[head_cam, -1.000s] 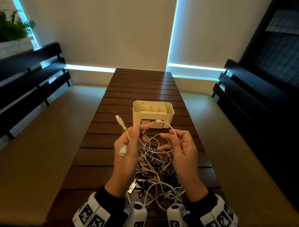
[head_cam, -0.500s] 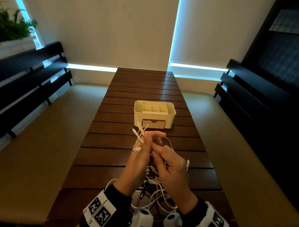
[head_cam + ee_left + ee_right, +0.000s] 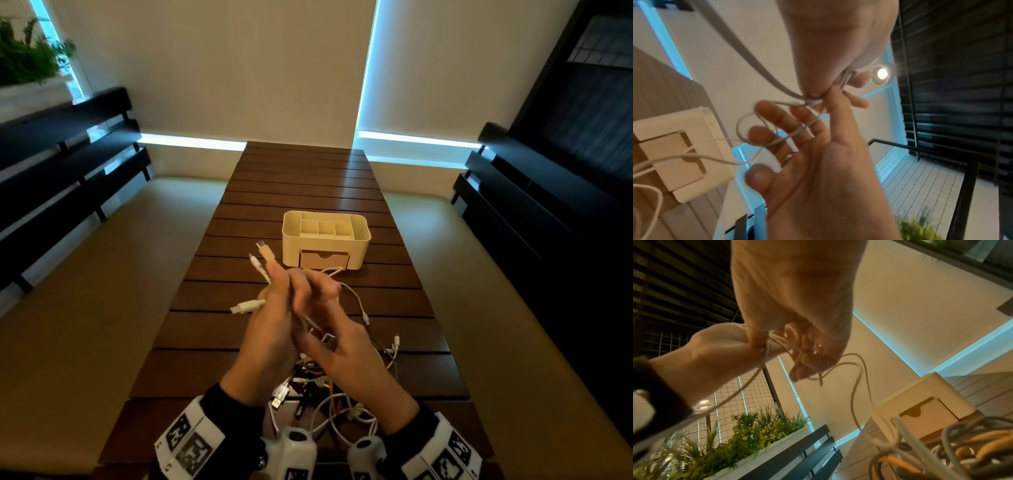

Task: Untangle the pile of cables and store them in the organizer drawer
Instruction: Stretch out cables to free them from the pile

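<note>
- You have the organizer (image 3: pixel 325 240) on the table (image 3: pixel 301 178) ahead of you, its drawer (image 3: pixel 323 259) facing you
- The pile of cables (image 3: pixel 329 387) lies on the near part of the table, between your wrists
- Your left hand (image 3: pixel 270 329) and right hand (image 3: pixel 342 342) meet above the pile, nearer you than the organizer
- Benches run along both sides of the table, left (image 3: pixel 65 150) and right (image 3: pixel 534 205)
- A planter (image 3: pixel 27 65) sits behind the left bench
</note>
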The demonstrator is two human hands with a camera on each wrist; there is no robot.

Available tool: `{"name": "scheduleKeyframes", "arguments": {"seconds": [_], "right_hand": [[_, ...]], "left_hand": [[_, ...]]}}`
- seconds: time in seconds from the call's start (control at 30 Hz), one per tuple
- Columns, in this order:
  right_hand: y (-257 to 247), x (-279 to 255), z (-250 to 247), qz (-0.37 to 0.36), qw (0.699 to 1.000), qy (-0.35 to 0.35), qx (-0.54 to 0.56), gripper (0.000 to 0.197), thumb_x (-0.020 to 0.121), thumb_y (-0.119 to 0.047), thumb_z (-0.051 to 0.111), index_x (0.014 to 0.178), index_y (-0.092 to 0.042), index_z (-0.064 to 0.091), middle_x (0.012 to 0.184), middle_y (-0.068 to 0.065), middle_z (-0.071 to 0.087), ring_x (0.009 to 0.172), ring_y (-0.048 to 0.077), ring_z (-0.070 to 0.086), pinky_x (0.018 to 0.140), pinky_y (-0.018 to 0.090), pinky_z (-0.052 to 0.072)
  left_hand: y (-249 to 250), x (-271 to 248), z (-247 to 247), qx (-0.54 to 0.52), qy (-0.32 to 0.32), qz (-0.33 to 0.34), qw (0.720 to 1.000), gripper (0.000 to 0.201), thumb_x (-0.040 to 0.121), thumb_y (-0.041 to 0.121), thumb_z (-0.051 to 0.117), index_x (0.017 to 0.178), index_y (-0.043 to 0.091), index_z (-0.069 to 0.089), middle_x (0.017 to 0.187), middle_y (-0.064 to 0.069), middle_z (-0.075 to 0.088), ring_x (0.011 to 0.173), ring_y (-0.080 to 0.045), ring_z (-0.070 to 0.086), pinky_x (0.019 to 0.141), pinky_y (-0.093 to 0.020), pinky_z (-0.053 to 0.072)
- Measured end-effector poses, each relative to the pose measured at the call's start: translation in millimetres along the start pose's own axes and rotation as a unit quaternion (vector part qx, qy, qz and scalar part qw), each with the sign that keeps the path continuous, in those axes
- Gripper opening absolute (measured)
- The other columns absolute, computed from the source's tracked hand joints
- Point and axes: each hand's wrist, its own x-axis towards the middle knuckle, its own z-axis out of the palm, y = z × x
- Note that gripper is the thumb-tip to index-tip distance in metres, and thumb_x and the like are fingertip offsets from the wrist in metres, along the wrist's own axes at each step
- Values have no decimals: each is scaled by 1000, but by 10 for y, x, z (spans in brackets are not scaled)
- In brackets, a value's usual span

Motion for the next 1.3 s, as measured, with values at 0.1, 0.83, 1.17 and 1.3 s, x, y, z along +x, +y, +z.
{"name": "scheduleKeyframes", "arguments": {"seconds": [0.1, 0.83, 1.17, 1.3], "right_hand": [[-20, 74, -61, 10, 991, -64, -119, 23, 87, -43, 56, 96, -22, 59, 83, -2, 63, 70, 8, 58, 64, 26, 49], [-27, 305, -430, 50, 987, 84, -130, 32, 98, -27, 40, 69, -17, 53, 66, -3, 51, 56, 9, 48, 54, 18, 40], [-216, 298, -437, -18, 1000, 4, 12, 40, 82, -2, 62, 105, -32, 48, 99, -1, 52, 71, 17, 59, 64, 28, 54], [222, 172, -295, -10, 995, 72, -72, 62, 82, 1, 62, 121, -41, 38, 124, -10, 42, 98, -7, 52, 79, 17, 48]], "left_hand": [[275, 39, -35, -109, 13, 39, 993, 56, 90, 56, 25, 50, 21, 42, 46, 7, 35, 40, -8, 35, 45, -20, 34], [58, 57, -200, 424, -59, -51, 902, 43, 57, 51, 72, 99, 44, 62, 108, 27, 62, 93, 11, 59, 81, -19, 48], [-525, 227, -202, 423, 5, -26, 906, 38, 90, 3, 54, 57, 20, 56, 55, 12, 55, 50, 6, 52, 52, -15, 40], [-437, 331, -281, 406, -2, 0, 914, 41, 91, 43, 43, 72, 16, 67, 63, 7, 60, 57, 2, 54, 57, -16, 41]]}}
